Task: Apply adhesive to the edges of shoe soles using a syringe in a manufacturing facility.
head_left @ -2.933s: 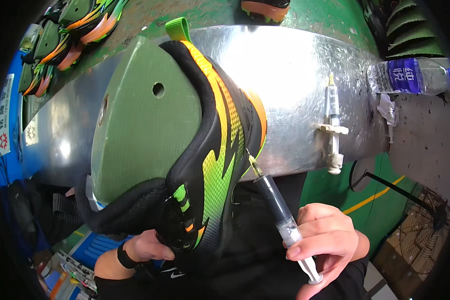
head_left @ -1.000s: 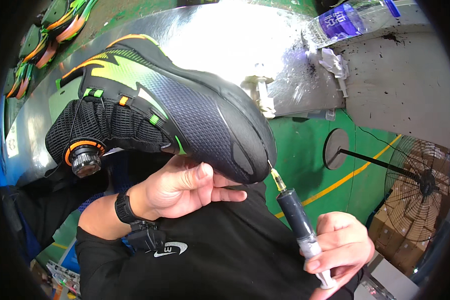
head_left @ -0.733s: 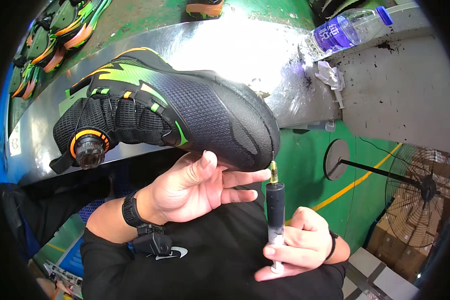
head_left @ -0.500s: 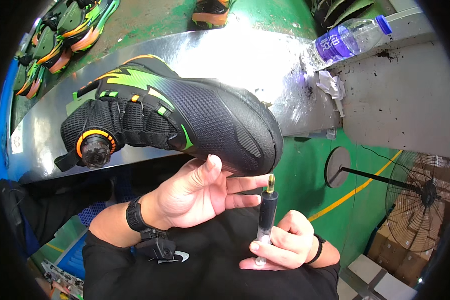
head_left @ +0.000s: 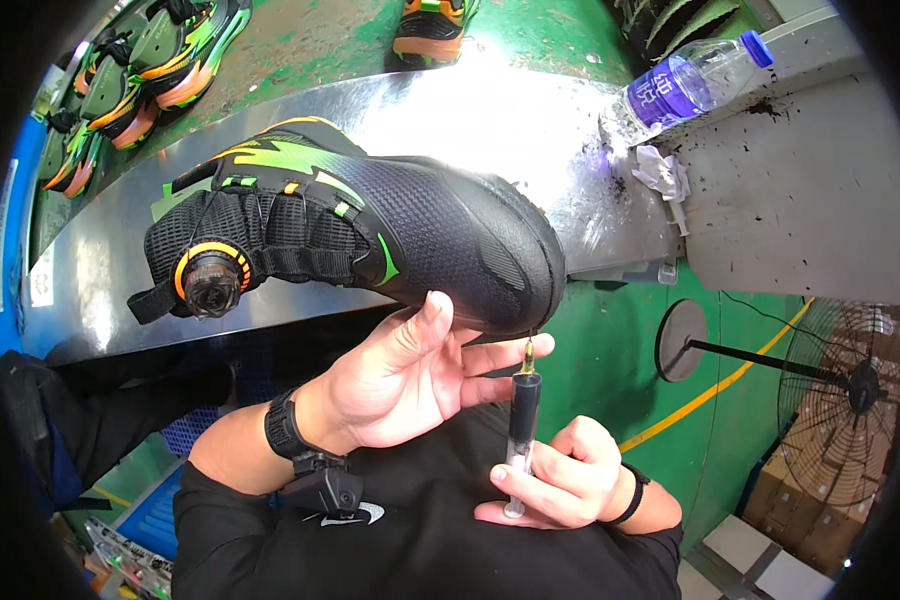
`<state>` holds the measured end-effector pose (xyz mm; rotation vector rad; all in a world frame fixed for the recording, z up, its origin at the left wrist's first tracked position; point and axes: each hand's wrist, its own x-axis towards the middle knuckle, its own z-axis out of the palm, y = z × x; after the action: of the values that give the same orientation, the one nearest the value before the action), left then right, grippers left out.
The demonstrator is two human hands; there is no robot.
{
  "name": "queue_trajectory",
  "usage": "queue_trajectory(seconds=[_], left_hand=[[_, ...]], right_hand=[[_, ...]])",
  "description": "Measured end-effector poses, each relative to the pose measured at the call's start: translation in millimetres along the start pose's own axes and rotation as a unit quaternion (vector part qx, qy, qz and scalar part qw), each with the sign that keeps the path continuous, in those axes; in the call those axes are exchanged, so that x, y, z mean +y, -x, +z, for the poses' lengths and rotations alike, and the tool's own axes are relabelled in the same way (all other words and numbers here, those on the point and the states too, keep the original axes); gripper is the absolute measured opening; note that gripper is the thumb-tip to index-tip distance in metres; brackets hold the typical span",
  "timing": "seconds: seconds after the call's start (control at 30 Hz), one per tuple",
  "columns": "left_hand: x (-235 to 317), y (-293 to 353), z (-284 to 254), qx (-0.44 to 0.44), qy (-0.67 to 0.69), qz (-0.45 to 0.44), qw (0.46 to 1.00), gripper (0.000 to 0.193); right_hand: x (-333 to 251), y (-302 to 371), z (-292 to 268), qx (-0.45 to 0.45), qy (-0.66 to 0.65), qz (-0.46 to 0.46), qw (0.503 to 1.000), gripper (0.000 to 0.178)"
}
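Right hand: we see our right hand (head_left: 560, 482) closed on a syringe (head_left: 524, 418), fingers bent around the clear lower barrel, thumb by the plunger end.
Syringe: it stands nearly upright below the toe, dark fluid filling the upper barrel; its yellow-hubbed needle (head_left: 528, 364) points up at the toe's lower edge, but we cannot tell whether the tip touches.
Syringe handling: probably light and stiff, with a fragile needle; we would hold the barrel and plunger, well away from the tip.
Left hand: our left hand (head_left: 395, 375) lies palm up and loosely open, thumb raised against the shoe's near side, fingers spread beneath the toe without wrapping it.
Shoe: the black-and-green sneaker (head_left: 455, 235) lies on its side above the near edge of the metal tabletop (head_left: 105, 245), toe to our right; we cannot tell how much the table bears.
Shoe handling: likely soft in the knit, firmer at the toe and sole; we would support it under the forefoot and leave the closure dial (head_left: 213, 287) free.
Beyond: a crumpled tissue (head_left: 660, 172) and a purple-labelled bottle (head_left: 688, 88) lie to our right, more sneakers (head_left: 188, 58) at upper left.
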<state>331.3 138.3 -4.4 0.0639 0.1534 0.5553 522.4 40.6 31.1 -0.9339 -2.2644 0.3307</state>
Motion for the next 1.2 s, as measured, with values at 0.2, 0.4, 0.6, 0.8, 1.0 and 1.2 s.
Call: queue_trajectory(seconds=[0.2, 0.4, 0.6, 0.8, 1.0, 1.2], left_hand=[[1.7, 11.9, -2.5, 0.025, -0.043, -0.004, 0.999, 0.052], [6.1, 108.9, -4.8, 0.241, -0.087, 0.037, 0.966, 0.071], [43.4, 103.9, 21.6, 0.290, -0.284, 0.131, 0.905, 0.094], [82.1, 2.8, 20.4, 0.189, -0.304, 0.102, 0.928, 0.085], [145.0, -191.4, 5.6, 0.083, -0.286, 0.130, 0.946, 0.056], [159.9, -168.6, -8.8, 0.186, -0.326, 0.109, 0.920, 0.061]], right_hand=[[-3.7, 9.5, -13.5, 0.083, 0.012, -0.004, 0.996, 0.035], [45.5, 2.2, -17.5, 0.052, 0.075, 0.090, 0.992, 0.053], [79.1, -3.9, -6.9, 0.118, 0.036, 0.073, 0.990, 0.059], [85.2, -0.8, -19.4, 0.119, 0.045, 0.107, 0.986, 0.059], [90.2, 4.5, -26.0, 0.122, 0.056, 0.123, 0.983, 0.064], [101.4, 17.2, -39.7, 0.084, 0.080, 0.152, 0.982, 0.062]])
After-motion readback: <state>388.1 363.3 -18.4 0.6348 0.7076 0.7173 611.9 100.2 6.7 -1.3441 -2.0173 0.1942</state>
